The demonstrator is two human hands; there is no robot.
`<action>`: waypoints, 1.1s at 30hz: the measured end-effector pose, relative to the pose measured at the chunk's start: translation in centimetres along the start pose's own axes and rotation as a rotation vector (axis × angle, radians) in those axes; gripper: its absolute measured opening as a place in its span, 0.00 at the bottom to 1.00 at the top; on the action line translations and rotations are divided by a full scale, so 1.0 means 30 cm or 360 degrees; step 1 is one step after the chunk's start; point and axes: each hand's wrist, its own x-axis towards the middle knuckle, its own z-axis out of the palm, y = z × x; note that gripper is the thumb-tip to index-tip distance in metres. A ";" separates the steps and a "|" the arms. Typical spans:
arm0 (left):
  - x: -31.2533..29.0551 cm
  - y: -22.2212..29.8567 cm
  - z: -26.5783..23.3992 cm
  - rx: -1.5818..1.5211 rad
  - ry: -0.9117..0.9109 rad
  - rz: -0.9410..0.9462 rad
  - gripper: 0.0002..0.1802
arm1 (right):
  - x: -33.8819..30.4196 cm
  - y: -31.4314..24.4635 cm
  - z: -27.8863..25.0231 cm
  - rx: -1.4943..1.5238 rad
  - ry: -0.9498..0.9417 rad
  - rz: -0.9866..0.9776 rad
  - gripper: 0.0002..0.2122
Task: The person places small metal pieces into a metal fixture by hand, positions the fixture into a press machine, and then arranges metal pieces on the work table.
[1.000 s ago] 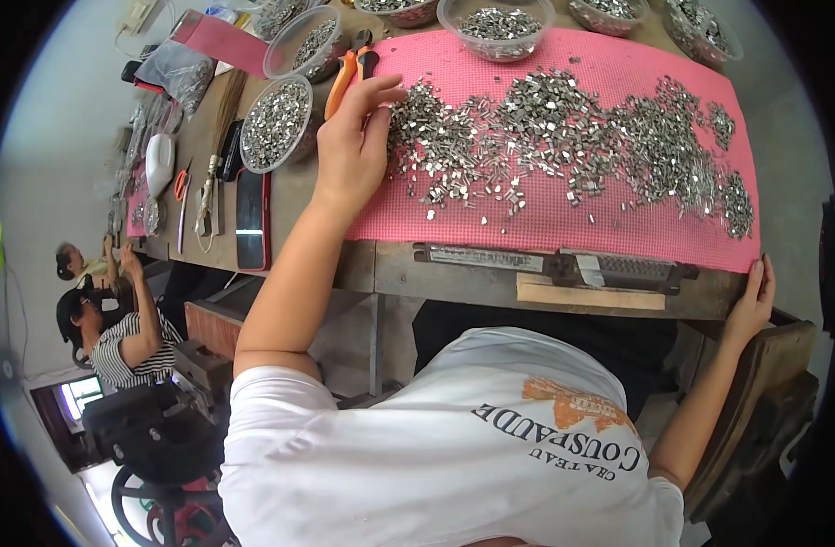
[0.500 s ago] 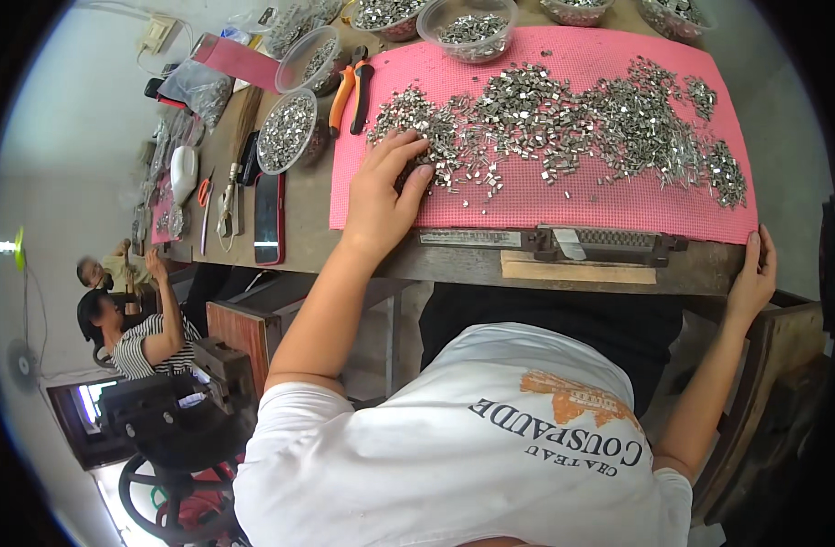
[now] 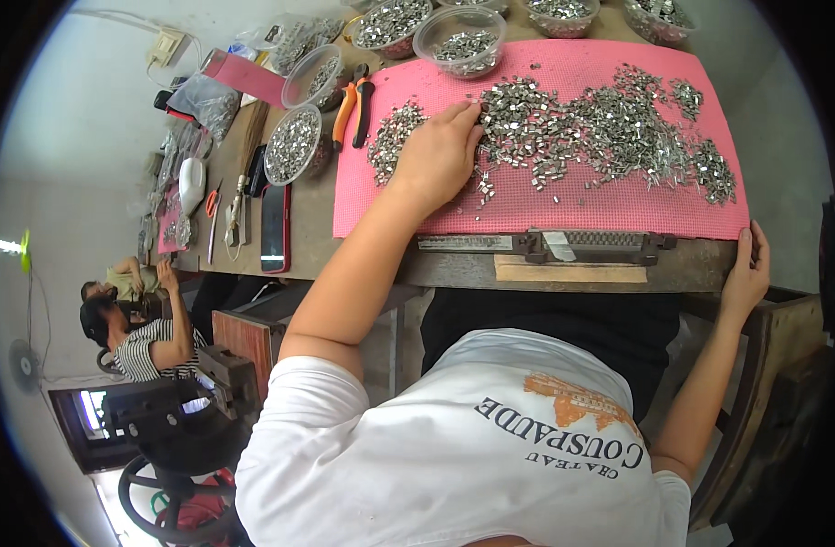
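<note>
A pink textured mat [image 3: 536,205] lies on the workbench, with heaps of small silvery metal pieces [image 3: 632,123] spread across it. My left hand [image 3: 435,157] rests palm down among them. Its fingers are stretched toward the middle heap, fingertips against the pieces, and the hand looks open. To its left is a smaller separate heap of pieces [image 3: 396,137]. What lies beneath the palm is hidden. My right hand [image 3: 746,273] is at the mat's near right corner, fingers extended and apart, touching the edge and holding nothing visible.
Clear plastic bowls of metal pieces, such as one bowl [image 3: 458,46], line the mat's far side. Orange-and-black pliers [image 3: 352,111], a phone [image 3: 274,228] and scissors [image 3: 213,205] lie left. A metal block fixture [image 3: 600,246] sits along the front edge. Two people [image 3: 153,342] sit farther left.
My left hand has swept right and slightly away across the mat, from the left heap to the middle one. A separate left heap now shows. My right hand stays at the corner.
</note>
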 end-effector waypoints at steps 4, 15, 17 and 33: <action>-0.075 0.082 -0.013 0.0055 0.0069 -0.0045 0.19 | -0.001 0.013 -0.005 0.0041 0.0006 0.0018 0.19; -0.206 0.241 -0.095 -0.0027 -0.0072 -0.0118 0.18 | 0.003 0.006 -0.007 0.0014 0.0018 0.0006 0.18; -0.186 0.215 -0.093 -0.0045 0.0004 -0.0103 0.18 | 0.005 0.008 -0.003 -0.0011 0.0012 -0.0023 0.18; -0.073 0.134 0.001 -0.0108 0.0174 -0.0243 0.25 | 0.008 -0.011 -0.016 -0.0054 0.0030 -0.0048 0.16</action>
